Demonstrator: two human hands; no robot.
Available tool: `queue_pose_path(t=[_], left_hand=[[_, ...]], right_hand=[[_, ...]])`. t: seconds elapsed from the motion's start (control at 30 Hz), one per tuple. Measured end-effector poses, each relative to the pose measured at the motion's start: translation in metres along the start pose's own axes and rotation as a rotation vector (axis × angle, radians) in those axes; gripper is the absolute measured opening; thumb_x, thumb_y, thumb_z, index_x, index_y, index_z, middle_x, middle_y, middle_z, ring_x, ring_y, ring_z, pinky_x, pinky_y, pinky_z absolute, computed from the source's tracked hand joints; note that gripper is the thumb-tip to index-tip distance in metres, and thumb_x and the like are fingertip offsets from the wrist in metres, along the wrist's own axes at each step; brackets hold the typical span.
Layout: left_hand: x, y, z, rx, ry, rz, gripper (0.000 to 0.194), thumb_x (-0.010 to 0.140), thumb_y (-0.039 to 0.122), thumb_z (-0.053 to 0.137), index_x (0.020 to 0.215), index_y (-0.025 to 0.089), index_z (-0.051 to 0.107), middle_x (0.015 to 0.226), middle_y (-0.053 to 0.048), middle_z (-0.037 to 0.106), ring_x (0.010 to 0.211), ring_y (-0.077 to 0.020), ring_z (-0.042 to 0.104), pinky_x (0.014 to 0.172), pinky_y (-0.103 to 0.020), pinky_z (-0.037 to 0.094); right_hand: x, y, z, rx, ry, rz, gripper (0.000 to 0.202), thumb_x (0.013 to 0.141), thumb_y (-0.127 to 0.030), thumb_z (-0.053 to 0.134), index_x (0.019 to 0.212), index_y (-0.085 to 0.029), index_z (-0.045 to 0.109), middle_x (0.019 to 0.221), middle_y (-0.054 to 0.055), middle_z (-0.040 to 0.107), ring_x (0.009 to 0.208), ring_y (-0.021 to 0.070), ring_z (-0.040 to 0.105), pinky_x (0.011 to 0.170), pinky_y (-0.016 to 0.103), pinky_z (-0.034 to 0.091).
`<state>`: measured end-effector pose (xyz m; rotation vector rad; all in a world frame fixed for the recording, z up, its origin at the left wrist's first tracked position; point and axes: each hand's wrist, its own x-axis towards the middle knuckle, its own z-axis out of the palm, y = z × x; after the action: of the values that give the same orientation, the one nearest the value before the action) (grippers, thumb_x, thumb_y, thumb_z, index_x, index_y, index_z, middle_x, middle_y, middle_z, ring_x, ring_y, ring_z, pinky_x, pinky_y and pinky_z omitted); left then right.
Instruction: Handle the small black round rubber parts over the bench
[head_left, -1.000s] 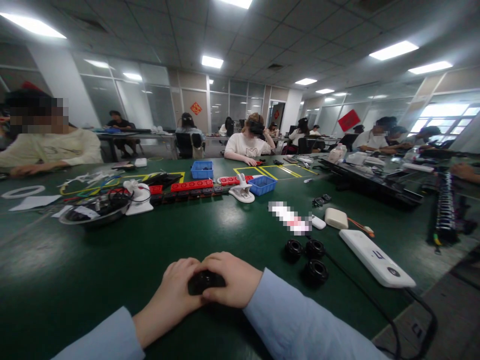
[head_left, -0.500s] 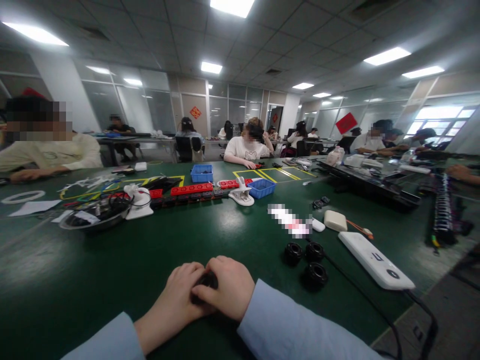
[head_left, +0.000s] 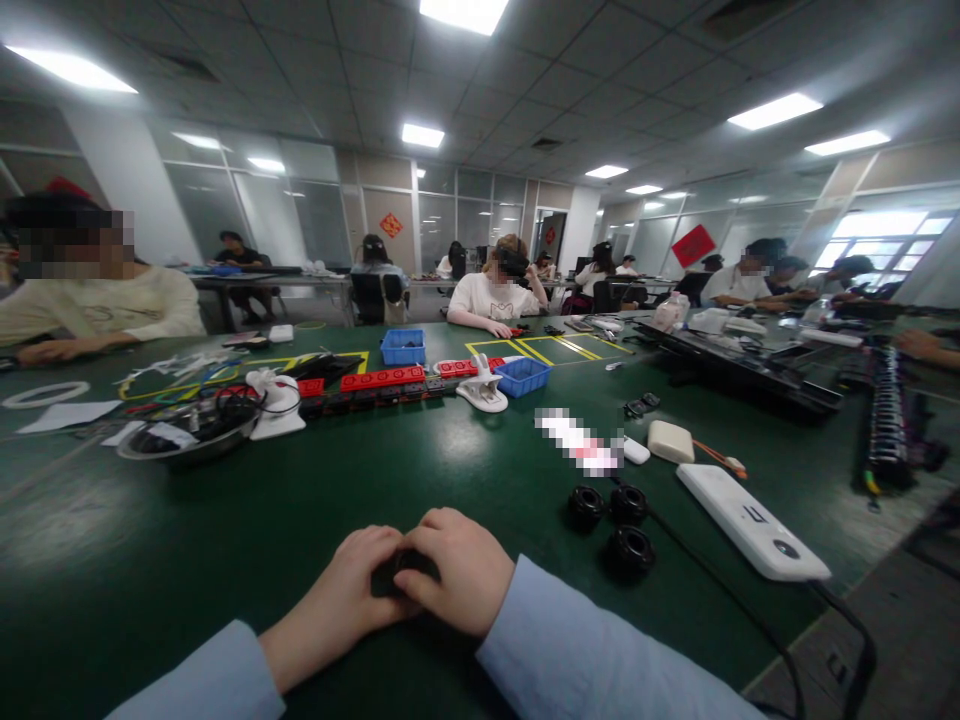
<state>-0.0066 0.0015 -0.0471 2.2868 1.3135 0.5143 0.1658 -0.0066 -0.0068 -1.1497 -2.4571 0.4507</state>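
Close to the table's front edge, my left hand [head_left: 352, 585] and my right hand [head_left: 466, 575] are closed together around a black round part [head_left: 405, 570]. My left fingers curl over its far left side. From the right, my right thumb lies across it. Fingers cover most of the part, so its full shape is hidden. To the right of my hands lie three black ring-shaped parts: one on the left [head_left: 586, 507], another behind [head_left: 628, 503] and a third nearer me [head_left: 631, 549].
Right of the rings lies a white power bank [head_left: 754, 520] with a black cable. A metal bowl [head_left: 187, 452] of dark parts stands left. Across the green table [head_left: 465, 460] are a white clip base [head_left: 482, 390], red strips [head_left: 382, 380] and a blue bin [head_left: 523, 377]. Several people sit around.
My left hand has shifted slightly left, and its fingers have loosened a little around the black part, showing more of it. The right hand has hardly moved.
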Motion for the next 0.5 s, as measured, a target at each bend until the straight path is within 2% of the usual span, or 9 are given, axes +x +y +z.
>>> queue_pose_path(t=[0.07, 0.2, 0.37, 0.5], left_hand=[[0.0, -0.001, 0.0, -0.004, 0.0, -0.005, 0.029, 0.063, 0.031, 0.069, 0.091, 0.022, 0.063, 0.096, -0.003, 0.062, 0.092, -0.0239, 0.054, 0.084, -0.037, 0.039], [0.002, -0.003, 0.001, 0.009, 0.018, -0.013, 0.028, 0.061, 0.033, 0.07, 0.085, 0.022, 0.064, 0.095, -0.002, 0.062, 0.092, -0.0246, 0.053, 0.083, -0.037, 0.039], [0.003, -0.004, 0.002, 0.037, -0.002, 0.002, 0.024, 0.061, 0.033, 0.071, 0.08, 0.02, 0.062, 0.089, -0.001, 0.061, 0.086, -0.022, 0.054, 0.078, -0.034, 0.039], [0.003, -0.003, 0.003, 0.056, 0.012, 0.005, 0.025, 0.061, 0.034, 0.071, 0.079, 0.019, 0.061, 0.088, -0.001, 0.06, 0.084, -0.021, 0.054, 0.077, -0.032, 0.038]], right_hand=[[0.0, 0.001, -0.001, 0.025, -0.007, -0.07, 0.024, 0.077, -0.022, 0.056, 0.098, -0.016, 0.064, 0.092, 0.007, 0.063, 0.085, 0.0186, 0.053, 0.075, 0.029, 0.041], [0.003, 0.007, 0.002, 0.126, 0.001, -0.221, 0.036, 0.07, -0.005, 0.051, 0.101, -0.019, 0.064, 0.094, 0.003, 0.065, 0.083, 0.0157, 0.052, 0.082, 0.029, 0.038], [0.005, 0.012, 0.012, 0.208, 0.056, -0.2, 0.034, 0.066, -0.002, 0.048, 0.087, -0.019, 0.07, 0.096, 0.003, 0.061, 0.092, 0.0171, 0.048, 0.081, 0.028, 0.039], [0.006, 0.014, 0.019, 0.259, 0.09, -0.25, 0.034, 0.06, 0.001, 0.045, 0.073, -0.02, 0.069, 0.088, -0.001, 0.065, 0.086, 0.0156, 0.049, 0.08, 0.03, 0.037]])
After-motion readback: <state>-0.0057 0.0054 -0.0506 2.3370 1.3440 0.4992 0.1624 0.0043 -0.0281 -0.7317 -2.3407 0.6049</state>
